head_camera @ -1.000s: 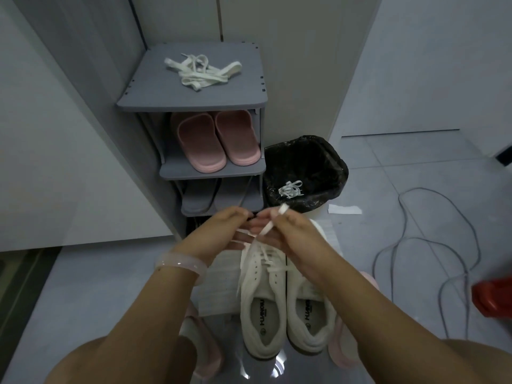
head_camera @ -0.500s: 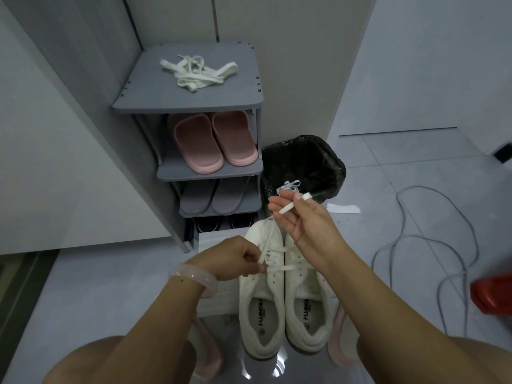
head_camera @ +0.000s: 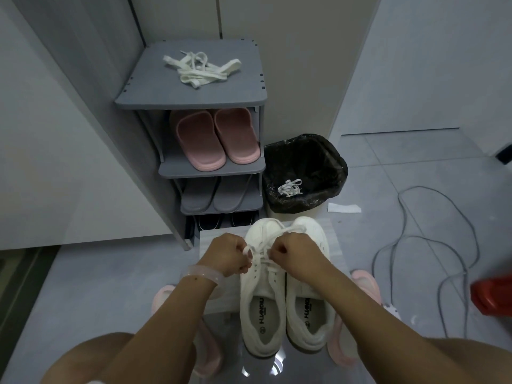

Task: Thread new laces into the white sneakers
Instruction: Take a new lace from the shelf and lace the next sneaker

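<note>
Two white sneakers stand side by side on a low grey stool, toes pointing away: the left sneaker and the right sneaker. A white lace runs through the lower eyelets of the left sneaker. My left hand pinches one end of that lace at the shoe's left side. My right hand pinches the other end just right of the tongue. Both fists sit close together over the left sneaker's eyelets. A loose bundle of white laces lies on top of the shoe rack.
A grey shoe rack holds pink slippers and grey slippers. A bin with a black bag holds an old lace. A grey cable loops on the floor at right, beside a red object.
My right hand came down from above the toe to the eyelets, drawing the lace taut. My left hand shifted slightly up beside it. The view tilted a little downward.
</note>
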Motion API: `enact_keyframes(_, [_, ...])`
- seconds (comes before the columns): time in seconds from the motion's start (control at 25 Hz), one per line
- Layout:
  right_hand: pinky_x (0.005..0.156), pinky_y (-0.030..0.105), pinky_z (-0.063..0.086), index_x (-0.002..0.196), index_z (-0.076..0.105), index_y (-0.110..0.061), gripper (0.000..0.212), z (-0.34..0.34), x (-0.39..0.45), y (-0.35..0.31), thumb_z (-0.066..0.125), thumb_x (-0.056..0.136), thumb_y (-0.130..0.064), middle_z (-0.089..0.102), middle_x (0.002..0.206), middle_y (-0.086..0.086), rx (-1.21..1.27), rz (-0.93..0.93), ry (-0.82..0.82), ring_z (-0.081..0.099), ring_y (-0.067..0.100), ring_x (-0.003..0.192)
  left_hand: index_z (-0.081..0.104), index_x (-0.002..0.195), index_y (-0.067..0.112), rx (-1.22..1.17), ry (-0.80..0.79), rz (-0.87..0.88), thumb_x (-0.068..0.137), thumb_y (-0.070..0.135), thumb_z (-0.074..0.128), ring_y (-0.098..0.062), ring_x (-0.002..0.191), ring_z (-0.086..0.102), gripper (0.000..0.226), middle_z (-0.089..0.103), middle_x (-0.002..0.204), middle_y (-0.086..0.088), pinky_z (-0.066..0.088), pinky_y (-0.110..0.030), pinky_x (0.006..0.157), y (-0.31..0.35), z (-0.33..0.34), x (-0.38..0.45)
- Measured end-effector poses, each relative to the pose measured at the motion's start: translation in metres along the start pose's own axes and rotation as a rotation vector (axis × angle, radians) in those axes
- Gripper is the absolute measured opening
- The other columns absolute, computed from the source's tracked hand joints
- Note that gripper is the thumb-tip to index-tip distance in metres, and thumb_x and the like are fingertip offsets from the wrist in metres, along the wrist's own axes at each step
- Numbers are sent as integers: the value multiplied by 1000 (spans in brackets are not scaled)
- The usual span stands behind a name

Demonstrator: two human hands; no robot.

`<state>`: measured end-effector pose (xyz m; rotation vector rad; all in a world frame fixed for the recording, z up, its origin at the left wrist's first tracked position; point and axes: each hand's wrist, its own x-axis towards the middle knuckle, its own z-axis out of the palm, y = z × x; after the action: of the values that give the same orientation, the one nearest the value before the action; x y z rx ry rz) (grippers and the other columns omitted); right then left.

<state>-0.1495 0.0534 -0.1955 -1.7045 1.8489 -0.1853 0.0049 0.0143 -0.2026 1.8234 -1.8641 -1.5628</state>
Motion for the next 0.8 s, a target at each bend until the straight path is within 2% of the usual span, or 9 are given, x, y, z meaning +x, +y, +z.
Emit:
enact_keyframes(0.08, [49, 23, 28, 57, 53, -11, 35, 3, -1, -1, 50, 91, -20, 52, 62, 5, -53, -89, -55, 44, 16, 59, 66, 73, 6, 142, 39, 67, 80, -1, 62, -4, 60, 55, 11, 57, 64, 5, 46, -12, 57, -5, 5, 2])
enact_keyframes(0.12, [50, 24, 29, 67, 62, -6, 31, 6, -1, -2, 49, 92, -20, 57, 69, 8, -89, -108, -70, 46, 16, 63, 68, 78, 3, 186, 64, 98, 81, 1, 62, -5, 63, 54, 7, 56, 66, 5, 43, -11, 57, -6, 6, 2])
enact_keyframes(0.2, [52, 25, 32, 84, 67, -1, 29, 11, -1, 0, 45, 93, -19, 58, 80, 10, -113, -102, -90, 50, 19, 71, 69, 83, -1, 268, 101, 154, 83, 4, 59, -12, 73, 57, 11, 59, 75, 0, 44, -16, 63, -8, 8, 3])
enact_keyframes(0.28, [63, 27, 41, 95, 69, -3, 30, 17, 0, 4, 43, 94, -18, 63, 92, 10, -115, -108, -104, 59, 24, 84, 69, 84, -3, 328, 131, 194, 84, 5, 57, -20, 86, 60, 15, 63, 83, -7, 47, -26, 74, -9, 10, 4])
enact_keyframes(0.36, [77, 29, 45, 105, 69, -9, 32, 23, 0, 5, 41, 95, -18, 64, 107, 10, -116, -108, -124, 60, 26, 96, 68, 83, -5, 323, 150, 214, 83, 5, 56, -25, 88, 61, 16, 66, 87, -15, 47, -32, 78, -10, 11, 5])
enact_keyframes(0.48, [66, 26, 40, 98, 69, -6, 31, 27, -1, 3, 40, 95, -17, 65, 102, 13, -77, -89, -128, 55, 19, 78, 62, 67, 5, 363, 163, 251, 84, 8, 55, -24, 82, 59, 19, 62, 76, -8, 43, -31, 70, -12, 15, 8])
enact_keyframes(0.56, [56, 24, 33, 96, 69, -5, 30, 28, -1, 2, 41, 94, -17, 66, 99, 14, -39, -71, -133, 47, 14, 68, 44, 54, 17, 380, 150, 276, 84, 8, 54, -22, 76, 55, 33, 48, 64, 4, 37, -26, 63, -12, 19, 7])
enact_keyframes(0.64, [56, 22, 34, 103, 70, -9, 30, 30, -1, 2, 43, 94, -17, 67, 103, 12, 14, -51, -147, 48, 13, 70, 38, 53, 18, 340, 132, 235, 83, 7, 55, -20, 74, 52, 37, 43, 61, 6, 37, -25, 62, -16, 23, 9])
enact_keyframes(0.8, [79, 24, 43, 116, 66, -19, 29, 33, -1, 2, 52, 91, -23, 67, 115, 1, 194, 54, -143, 60, 15, 100, 45, 54, 16, 35, 171, 1, 76, 4, 65, -20, 72, 55, 33, 52, 62, 0, 47, -30, 68, -27, 25, 13])
